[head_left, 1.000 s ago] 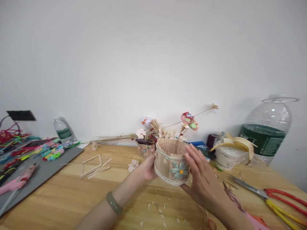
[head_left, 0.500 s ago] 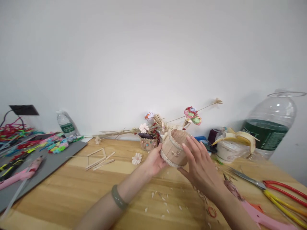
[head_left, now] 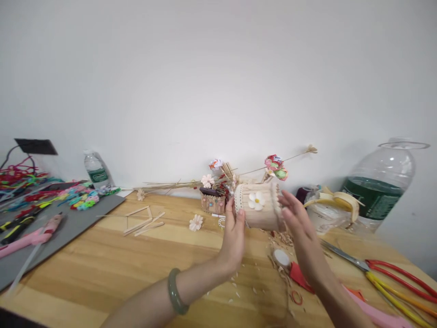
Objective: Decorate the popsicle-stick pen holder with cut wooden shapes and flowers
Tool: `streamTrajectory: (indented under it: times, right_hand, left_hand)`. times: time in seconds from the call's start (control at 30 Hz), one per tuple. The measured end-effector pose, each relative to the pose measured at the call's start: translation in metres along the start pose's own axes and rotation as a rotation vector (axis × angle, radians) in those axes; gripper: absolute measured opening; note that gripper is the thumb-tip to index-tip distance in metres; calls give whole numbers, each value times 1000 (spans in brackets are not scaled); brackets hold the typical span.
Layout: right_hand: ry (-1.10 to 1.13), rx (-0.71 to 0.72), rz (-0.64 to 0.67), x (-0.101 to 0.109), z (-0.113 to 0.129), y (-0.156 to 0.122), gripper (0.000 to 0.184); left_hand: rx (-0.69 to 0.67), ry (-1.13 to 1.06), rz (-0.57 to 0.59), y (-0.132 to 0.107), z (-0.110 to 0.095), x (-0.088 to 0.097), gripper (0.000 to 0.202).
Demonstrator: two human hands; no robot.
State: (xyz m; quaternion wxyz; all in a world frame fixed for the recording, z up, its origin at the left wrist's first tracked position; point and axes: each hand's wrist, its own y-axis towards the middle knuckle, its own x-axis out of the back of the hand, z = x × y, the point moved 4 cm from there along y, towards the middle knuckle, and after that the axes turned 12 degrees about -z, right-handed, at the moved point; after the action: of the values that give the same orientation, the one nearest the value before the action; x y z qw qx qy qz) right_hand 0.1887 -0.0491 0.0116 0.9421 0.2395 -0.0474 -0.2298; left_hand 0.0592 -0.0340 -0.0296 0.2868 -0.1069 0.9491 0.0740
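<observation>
Left fingers [head_left: 240, 219] partly hide lace edging [head_left: 239, 196] on the pot [head_left: 263, 217].

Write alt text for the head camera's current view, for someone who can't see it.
The left hand holds a wooden-stick pot sideways above a wooden table, its white flower decoration facing the viewer; the right hand is beside its scalloped rim. Craft sticks and a pink glue gun lie to the left; scissors and a peeled banana, right.
</observation>
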Motion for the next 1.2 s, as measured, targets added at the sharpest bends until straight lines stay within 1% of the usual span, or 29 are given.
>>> streamTrajectory:
  times: [0.1,0.23,0.33,0.47,0.53,0.6,0.63,0.67,0.7,0.73,0.77,0.83,0.93,1.0,1.1,1.17,1.2]
  right_hand:
    - [97,-127,-20,0,-2,12,46]
    - [240,-263,2,1,-8,23,33]
    - [327,-327,51,3,-2,27,25]
    - [405,-370,92,5,6,31,23]
    - [432,-383,111,4,5,31,24]
    - [456,-406,127,3,0,30,24]
    - [467,-419,130,3,-3,30,24]
    - [476,-434,130,3,-6,30,24]
    - [483,-448,125,4,-9,31,24]
    - [487,-460,113,6,-12,33,25]
    - [487,-471,97,9,-13,35,25]
    - [481,-490,45,20,-14,40,26]
    - [463,-499,-66,43,-11,46,26]
    - [439,-500,-142,60,-6,48,25]
    - [353,-513,-223,79,-2,48,26]
    - [306,-485,-230,88,1,49,27]
    - [295,-460,-221,91,2,51,27]
  left_hand:
    - [-182,49,97,-6,-5,-4,44]
    - [-330,61,189,-9,-7,-6,42]
    - [-424,89,245,-6,1,-3,42]
    - [-552,173,324,-3,12,1,47]
    - [-600,217,323,-2,12,3,53]
    - [-679,301,254,1,8,7,57]
    - [-733,362,216,2,4,9,54]
    - [-786,424,190,3,1,11,46]
    - [-829,480,187,5,-3,14,34]
    - [-857,530,209,8,-7,16,23]
    - [-861,564,246,12,-10,19,17]
    - [-825,632,312,21,-16,28,22]
    - [-697,788,362,37,-21,49,30]
    - [-604,885,434,42,-20,63,35]
    - [-491,998,632,35,-13,80,28]
    - [-443,1048,744,26,-8,88,28]
    - [-429,1068,775,23,-5,90,30]
